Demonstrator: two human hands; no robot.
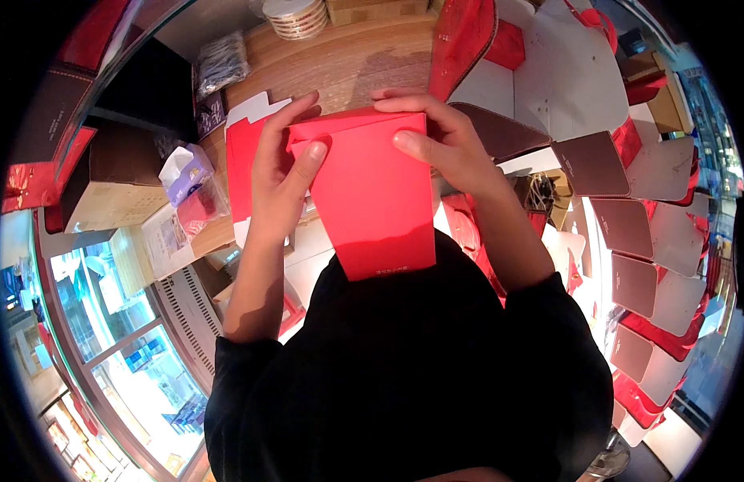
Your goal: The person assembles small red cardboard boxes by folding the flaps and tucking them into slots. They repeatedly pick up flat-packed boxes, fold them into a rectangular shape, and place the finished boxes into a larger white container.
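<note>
A red cardboard box point(378, 193) is held up in front of my body, its narrow far end folded over. My left hand point(284, 165) grips its far left corner, thumb on the upper face and fingers around the edge. At the far right corner my right hand point(444, 140) holds it the same way, thumb pressed on the red face. The undersides of both grips are hidden. Just left of my left hand lies a flat red and white cardboard blank point(242, 161) on the wooden table point(348, 71).
To the right stand several open gift boxes with brown flaps point(590, 169) and red ribbons. A roll stack point(296, 18) and a plastic bag of small items point(222, 64) lie at the back. On the left are a brown carton point(119, 205) and a purple tissue box point(187, 175).
</note>
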